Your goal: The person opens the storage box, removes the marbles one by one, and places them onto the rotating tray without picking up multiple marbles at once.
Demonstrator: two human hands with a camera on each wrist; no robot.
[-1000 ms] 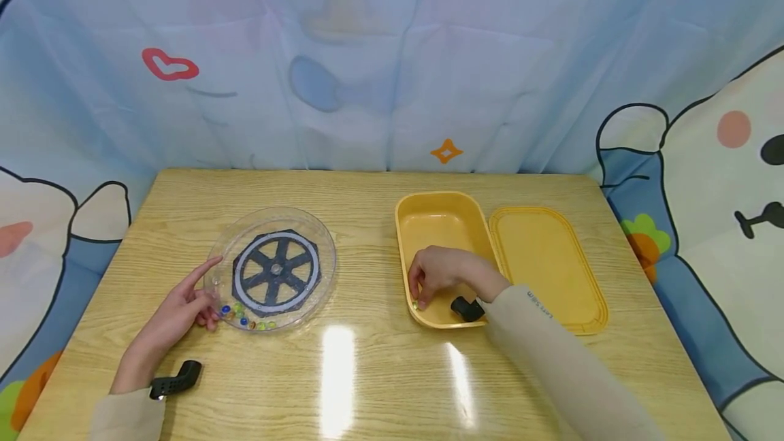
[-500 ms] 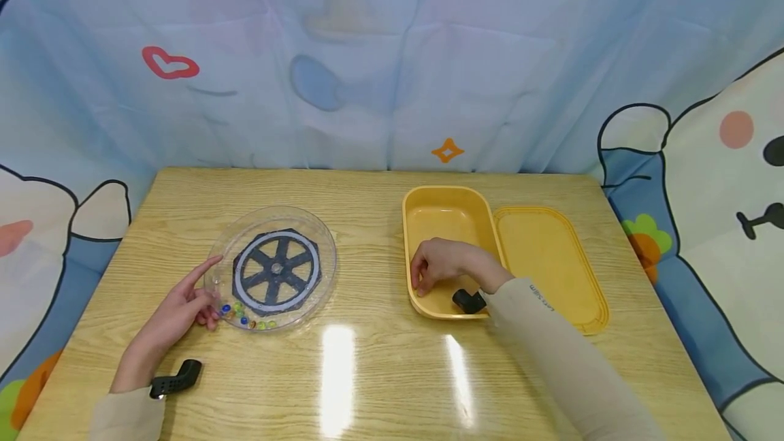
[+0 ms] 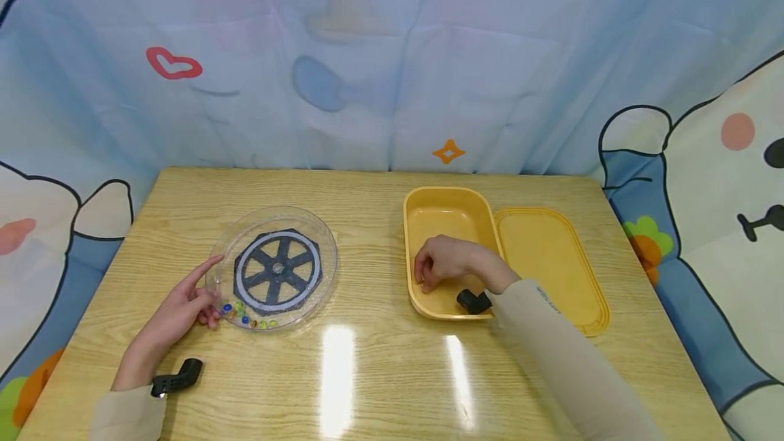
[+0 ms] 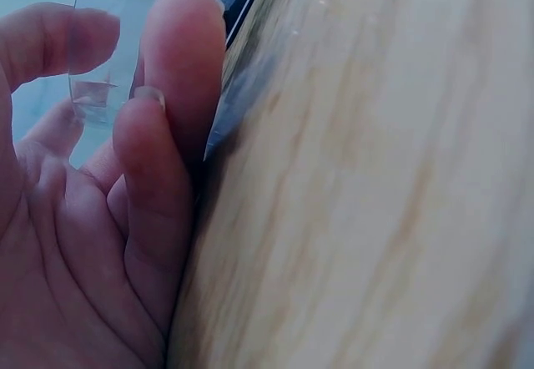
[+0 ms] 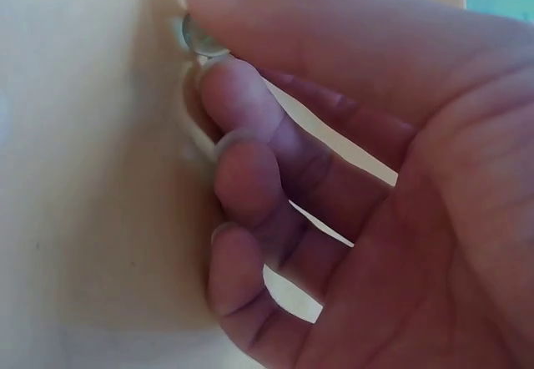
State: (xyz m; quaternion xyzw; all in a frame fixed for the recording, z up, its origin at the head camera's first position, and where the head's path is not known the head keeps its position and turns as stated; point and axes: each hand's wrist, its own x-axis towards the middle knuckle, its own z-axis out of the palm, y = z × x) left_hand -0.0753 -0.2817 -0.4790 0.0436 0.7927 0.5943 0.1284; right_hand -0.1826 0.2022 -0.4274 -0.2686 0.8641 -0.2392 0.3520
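Note:
In the yellow plastic box, my right hand reaches down near the left wall with its fingers curled. The right wrist view shows it pinching a pale greenish glass marble between thumb and fingertip. My left hand rests at the left rim of a round clear plastic dish, index finger extended and its fingertips at the wall. Inside the dish several glass marbles, among them a blue marble and a yellow-green marble, lie along the lower left edge. A dark spoked wheel shape shows in the dish's middle.
A flat yellow lid lies right of the box, partly behind the right sleeve. Each wrist wears a black camera mount. A blue patterned curtain hangs behind the wooden table.
The yellow box has shifted slightly away and to the right, with my right hand in it. A marble seen at my right fingertips earlier is now hidden in the head view. My left hand stays put.

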